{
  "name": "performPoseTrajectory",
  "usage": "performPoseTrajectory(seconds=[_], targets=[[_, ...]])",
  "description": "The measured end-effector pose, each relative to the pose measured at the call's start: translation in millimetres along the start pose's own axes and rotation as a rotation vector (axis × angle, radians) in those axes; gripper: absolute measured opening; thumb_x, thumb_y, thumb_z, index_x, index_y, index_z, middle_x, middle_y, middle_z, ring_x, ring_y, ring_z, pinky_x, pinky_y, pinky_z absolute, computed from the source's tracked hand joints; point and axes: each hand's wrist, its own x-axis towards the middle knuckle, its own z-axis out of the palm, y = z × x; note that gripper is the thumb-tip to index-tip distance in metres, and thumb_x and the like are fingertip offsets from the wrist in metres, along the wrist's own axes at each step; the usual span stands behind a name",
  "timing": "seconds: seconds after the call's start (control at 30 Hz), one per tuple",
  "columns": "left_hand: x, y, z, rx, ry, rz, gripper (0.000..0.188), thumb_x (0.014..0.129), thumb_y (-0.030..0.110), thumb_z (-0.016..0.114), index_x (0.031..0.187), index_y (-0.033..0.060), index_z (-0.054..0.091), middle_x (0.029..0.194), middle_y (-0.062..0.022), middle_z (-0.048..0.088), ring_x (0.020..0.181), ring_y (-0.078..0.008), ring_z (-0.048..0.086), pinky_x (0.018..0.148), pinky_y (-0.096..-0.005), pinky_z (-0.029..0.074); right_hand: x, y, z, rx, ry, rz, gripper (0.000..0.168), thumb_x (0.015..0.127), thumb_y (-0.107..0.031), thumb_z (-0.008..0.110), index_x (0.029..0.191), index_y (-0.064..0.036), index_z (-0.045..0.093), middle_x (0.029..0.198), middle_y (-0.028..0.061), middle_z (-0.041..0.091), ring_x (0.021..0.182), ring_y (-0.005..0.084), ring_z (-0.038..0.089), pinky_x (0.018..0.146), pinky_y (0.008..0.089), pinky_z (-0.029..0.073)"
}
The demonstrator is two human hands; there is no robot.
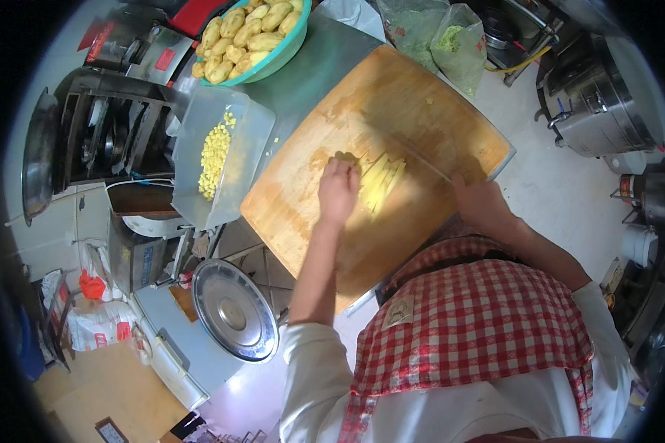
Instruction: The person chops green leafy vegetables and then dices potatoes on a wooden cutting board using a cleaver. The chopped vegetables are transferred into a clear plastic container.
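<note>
Yellow potato strips lie in a loose bunch on the thick wooden cutting board. My left hand rests at the left of the strips, its fingers bent down over a darker piece at their upper end; whether it grips that piece I cannot tell. In my right hand is the handle of a knife, whose thin blade slants up and left past the right side of the strips. Small yellow cubes lie in a translucent plastic bin left of the board.
A turquoise basin heaped with peeled potatoes stands beyond the bin. Plastic bags, one with chopped greens, sit past the board's far edge. A round metal lid is below left, and a large steel pot stands at the right.
</note>
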Motion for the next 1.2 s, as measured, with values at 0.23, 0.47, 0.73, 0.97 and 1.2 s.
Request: performPoseTrajectory(seconds=[0.23,0.47,0.73,0.97,1.2], targets=[[-21,59,27,0.156,0.206,-0.155,0.023,0.085,0.016,0.065,0.106,0.0069,0.061,0.110,-0.0100,0.057,0.102,-0.0300,0.051,0.085,-0.0413,0.040,9,-25,-8,0.148,-0.006,-0.098,0.023,0.090,-0.015,0.053,0.107,0.001,0.049,0.064,0.0171,0.065,0.059,0.0355,0.066,0.055,0.0470,0.049],[-23,66,34,0.174,0.262,-0.140,0.027,0.081,0.012,0.063,0.108,0.0093,0.062,0.113,-0.0092,0.057,0.103,-0.0292,0.051,0.085,-0.0410,0.039,-3,-26,-9,0.214,0.025,-0.119,0.020,0.093,-0.016,0.052,0.102,0.002,0.049,0.065,0.0193,0.064,0.061,0.0376,0.065,0.057,0.0486,0.049],[-30,70,29,0.134,0.256,-0.143,0.033,0.076,0.014,0.065,0.108,0.0075,0.062,0.114,-0.0111,0.057,0.102,-0.0313,0.052,0.086,-0.0421,0.042,2,-38,-25,0.375,-0.033,0.047,0.020,0.096,-0.016,0.049,0.104,0.002,0.048,0.071,0.0231,0.063,0.070,0.0442,0.063,0.061,0.0535,0.048],[-29,69,24,0.093,0.264,-0.143,0.034,0.076,0.012,0.067,0.109,0.0027,0.061,0.113,-0.0145,0.056,0.104,-0.0350,0.053,0.085,-0.0439,0.045,15,-42,-48,0.403,-0.216,0.100,0.023,0.095,-0.019,0.050,0.106,0.001,0.048,0.072,0.0256,0.062,0.069,0.0461,0.062,0.061,0.0556,0.047],[-41,66,26,0.073,0.269,-0.119,0.032,0.077,0.013,0.067,0.106,0.0002,0.059,0.112,-0.0182,0.055,0.103,-0.0374,0.052,0.085,-0.0438,0.047,19,-45,-26,0.318,-0.265,0.073,0.022,0.095,-0.019,0.049,0.107,-0.001,0.048,0.067,0.0222,0.063,0.065,0.0447,0.062,0.061,0.0547,0.047]])
